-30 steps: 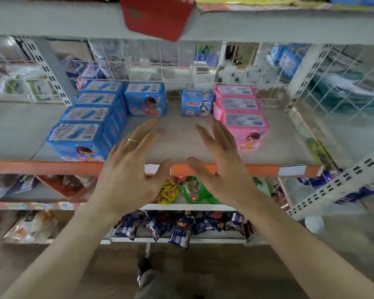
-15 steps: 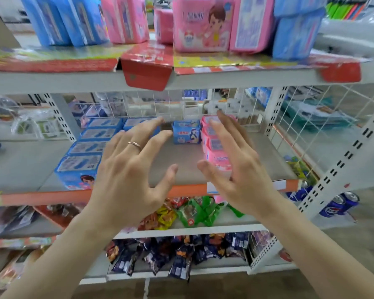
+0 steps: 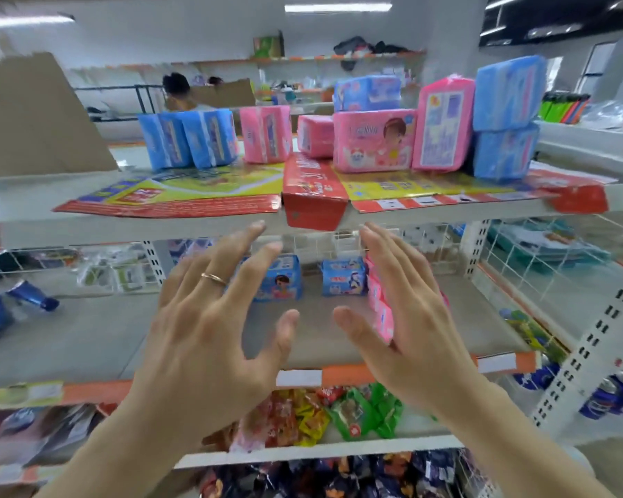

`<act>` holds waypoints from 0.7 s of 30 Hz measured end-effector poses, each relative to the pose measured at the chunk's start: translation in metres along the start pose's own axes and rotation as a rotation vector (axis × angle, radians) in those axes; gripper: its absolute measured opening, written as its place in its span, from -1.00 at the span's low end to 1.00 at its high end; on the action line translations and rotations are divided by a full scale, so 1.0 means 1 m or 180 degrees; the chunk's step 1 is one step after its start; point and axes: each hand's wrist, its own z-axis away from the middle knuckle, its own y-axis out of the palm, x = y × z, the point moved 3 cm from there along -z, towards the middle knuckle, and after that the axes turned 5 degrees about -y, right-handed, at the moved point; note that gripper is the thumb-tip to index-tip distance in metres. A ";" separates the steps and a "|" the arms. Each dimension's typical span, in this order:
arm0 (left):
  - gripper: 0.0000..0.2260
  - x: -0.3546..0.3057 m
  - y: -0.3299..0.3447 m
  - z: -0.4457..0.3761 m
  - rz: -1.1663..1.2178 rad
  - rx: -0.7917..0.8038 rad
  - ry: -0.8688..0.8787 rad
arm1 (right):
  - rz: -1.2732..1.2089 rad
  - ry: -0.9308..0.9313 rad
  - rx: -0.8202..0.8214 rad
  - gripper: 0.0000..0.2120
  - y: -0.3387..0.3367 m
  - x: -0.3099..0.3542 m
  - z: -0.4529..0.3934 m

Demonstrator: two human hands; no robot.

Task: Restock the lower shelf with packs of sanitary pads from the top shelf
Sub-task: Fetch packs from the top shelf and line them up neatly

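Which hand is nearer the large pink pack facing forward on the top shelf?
Right. The right hand is raised just below the large pink pack; the left hand is below and further left.

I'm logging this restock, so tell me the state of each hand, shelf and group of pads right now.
left hand: open, fingers spread, holding nothing
right hand: open, holding nothing
top shelf: stocked with standing packs
pink pack: upright, untouched
blue packs: upright, side by side
lower shelf: bare in the middle

Likely a shop; stocked shelves [image 3: 410, 210].
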 end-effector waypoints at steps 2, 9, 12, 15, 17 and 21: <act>-0.45 0.001 -0.007 0.001 0.0046 -0.0040 0.0011 | 0.0046 0.0012 -0.0043 -0.30 -0.006 0.007 -0.002; -0.45 0.002 -0.015 0.004 0.0199 -0.0193 0.0244 | 0.0456 0.0034 -0.0081 -0.29 -0.037 0.023 -0.002; -0.45 -0.006 -0.016 -0.008 0.0290 -0.0247 0.0311 | 0.0600 0.0035 -0.0134 -0.28 -0.054 0.023 -0.008; -0.44 -0.016 -0.015 -0.023 0.0300 -0.0297 0.0392 | 0.0650 -0.0039 -0.0211 -0.29 -0.068 0.017 -0.018; -0.43 -0.021 -0.012 -0.033 0.0285 -0.0323 0.0430 | 0.0639 -0.0039 -0.0251 -0.29 -0.074 0.007 -0.024; -0.42 -0.033 0.000 -0.058 0.0229 -0.0298 0.0536 | 0.0744 -0.0080 -0.0261 -0.30 -0.084 -0.018 -0.034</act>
